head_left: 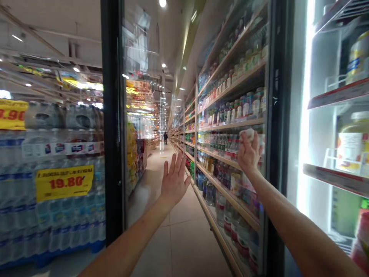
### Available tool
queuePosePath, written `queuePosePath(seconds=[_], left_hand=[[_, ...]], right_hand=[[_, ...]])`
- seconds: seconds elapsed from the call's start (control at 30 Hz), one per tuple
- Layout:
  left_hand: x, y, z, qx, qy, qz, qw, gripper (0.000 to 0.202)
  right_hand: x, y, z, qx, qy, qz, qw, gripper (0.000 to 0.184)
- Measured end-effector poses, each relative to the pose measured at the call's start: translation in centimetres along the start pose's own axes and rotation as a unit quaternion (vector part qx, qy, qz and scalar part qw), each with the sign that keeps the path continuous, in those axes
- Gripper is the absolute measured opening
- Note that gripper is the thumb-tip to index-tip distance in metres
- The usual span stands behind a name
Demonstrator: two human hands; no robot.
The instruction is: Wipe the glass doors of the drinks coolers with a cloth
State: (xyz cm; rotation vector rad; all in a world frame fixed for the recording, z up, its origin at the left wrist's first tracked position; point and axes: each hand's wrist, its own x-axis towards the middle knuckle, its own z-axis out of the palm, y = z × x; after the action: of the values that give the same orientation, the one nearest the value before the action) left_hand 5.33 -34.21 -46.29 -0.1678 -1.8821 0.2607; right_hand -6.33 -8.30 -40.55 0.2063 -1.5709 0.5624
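Note:
A glass door (150,215) in a black frame (112,115) stands swung out before me, with an aisle and shelves showing through the pane. My left hand (173,181) is raised at the pane's middle, fingers spread, with nothing in it; the palm seems to rest on the glass. Farther right, my right hand (249,152) presses a crumpled white cloth or tissue (247,134) to the glass near the right side of the frame. The fingers are curled round it, so part of it is hidden.
At right is a lit cooler with bottles on wire shelves (337,181). Stacked packs of bottled water (69,215) with yellow price signs (65,182) stand at left. A long row of drink shelves (230,127) lines the aisle. A distant person (165,137) is on the tiled floor.

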Motion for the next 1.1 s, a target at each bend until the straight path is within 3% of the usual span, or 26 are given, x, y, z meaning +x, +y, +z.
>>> queuePosePath(seconds=[0.07, 0.13, 0.2, 0.27, 0.33, 0.4, 0.47, 0.53, 0.6, 0.67, 0.73, 0.8, 0.87, 0.93, 1.0, 1.03, 1.1], left_hand=[[0.0, 0.1, 0.2, -0.009, 0.002, -0.006, 1.000, 0.062], [0.0, 0.2, 0.3, -0.019, 0.003, -0.011, 1.000, 0.062], [0.0, 0.2, 0.4, -0.024, 0.006, -0.010, 1.000, 0.062], [0.0, 0.1, 0.4, -0.022, 0.018, -0.006, 1.000, 0.063], [-0.1, 0.0, 0.4, -0.016, 0.026, 0.000, 1.000, 0.063], [-0.1, 0.0, 0.3, -0.015, 0.023, 0.006, 1.000, 0.063], [-0.1, 0.0, 0.2, -0.020, 0.018, 0.006, 1.000, 0.062], [-0.1, 0.1, 0.1, -0.028, 0.016, 0.001, 0.999, 0.062], [-0.1, 0.2, 0.0, -0.034, 0.016, -0.003, 0.999, 0.062], [-0.2, 0.1, -0.1, -0.036, 0.013, -0.002, 0.999, 0.062], [-0.3, -0.1, -0.1, -0.027, 0.018, 0.007, 0.999, 0.061], [-0.5, -0.3, -0.1, -0.011, 0.023, 0.016, 1.000, 0.060], [-0.6, -0.5, -0.1, -0.002, 0.026, 0.023, 0.999, 0.058], [-0.6, -0.5, -0.1, 0.000, 0.022, 0.025, 0.999, 0.056], [-0.7, -0.4, -0.1, 0.002, 0.018, 0.021, 1.000, 0.055], [-0.8, -0.4, -0.1, 0.003, 0.016, 0.018, 1.000, 0.055], [-0.9, -0.4, -0.1, 0.002, 0.016, 0.016, 1.000, 0.054]], right_hand=[[0.5, 0.5, 0.0, -0.005, 0.026, 0.098, 0.995, 0.047], [-0.3, -1.0, 0.2, -0.002, 0.018, 0.067, 0.998, 0.046], [-2.2, -3.4, 0.4, 0.007, -0.018, -0.066, 0.998, 0.043], [-3.9, -5.3, 0.5, 0.021, -0.070, -0.232, 0.970, 0.042], [-4.4, -5.4, 0.2, 0.029, -0.106, -0.319, 0.941, 0.042], [-3.3, -3.7, -0.1, 0.021, -0.100, -0.266, 0.959, 0.042], [-1.5, -1.8, -0.5, 0.004, -0.053, -0.116, 0.992, 0.045], [-0.4, -1.2, -0.6, -0.004, -0.015, -0.007, 1.000, 0.047], [-0.9, -2.6, -0.6, -0.001, -0.023, -0.021, 1.000, 0.047], [-2.9, -5.0, -0.7, 0.007, -0.072, -0.132, 0.989, 0.046], [-5.1, -6.8, -0.6, 0.017, -0.122, -0.252, 0.960, 0.046], [-6.2, -6.9, -0.4, 0.020, -0.133, -0.292, 0.947, 0.046], [-5.5, -5.4, -0.1, 0.010, -0.084, -0.216, 0.973, 0.044], [-3.9, -3.7, 0.4, -0.001, -0.010, -0.071, 0.997, 0.044], [-2.8, -3.0, 0.6, 0.005, 0.038, 0.034, 0.999, 0.045], [-2.8, -3.2, 0.6, 0.012, 0.042, 0.043, 0.998, 0.045], [-3.9, -4.3, 0.2, 0.028, 0.009, -0.032, 0.999, 0.044]])
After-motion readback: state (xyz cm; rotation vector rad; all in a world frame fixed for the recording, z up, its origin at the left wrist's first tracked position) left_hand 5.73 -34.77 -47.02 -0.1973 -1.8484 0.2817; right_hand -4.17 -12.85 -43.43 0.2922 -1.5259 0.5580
